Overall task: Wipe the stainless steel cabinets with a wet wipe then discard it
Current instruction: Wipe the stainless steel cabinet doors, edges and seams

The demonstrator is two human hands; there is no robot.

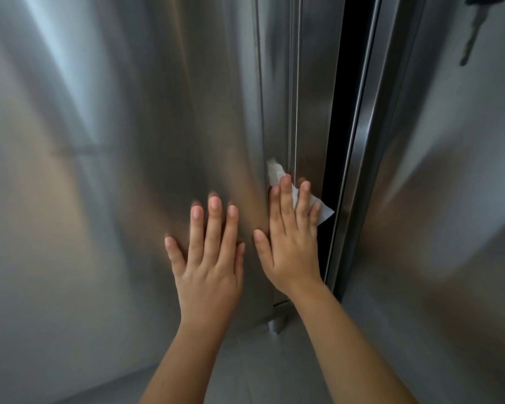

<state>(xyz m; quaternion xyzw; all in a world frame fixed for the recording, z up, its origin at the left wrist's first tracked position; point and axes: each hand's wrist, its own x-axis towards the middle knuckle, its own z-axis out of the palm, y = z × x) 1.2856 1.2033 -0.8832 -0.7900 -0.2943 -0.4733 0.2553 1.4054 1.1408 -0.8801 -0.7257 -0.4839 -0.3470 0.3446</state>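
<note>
**Wet wipe** [324,212]: white and crumpled, pressed against the edge strip [311,97] on the right of the left cabinet door [114,156], just left of the dark gap [341,112]. Corners are seen above and to the right of the fingers. It is judged to be spread flat so that a broad band is covered.

**Right hand** [292,246]: laid over the wipe, fingers straight and slightly apart. Nothing is pinched; pressure is given by the flat fingers.

**Left hand** [207,258]: set flat on bare steel just left of the right hand, fingers straight and a little spread, nothing held. It is probably placed there as a brace.

**Right cabinet door** [449,214]: beyond the gap, untouched.

**Dark hanging object** [473,33]: far right, too blurred to be identified.
</note>
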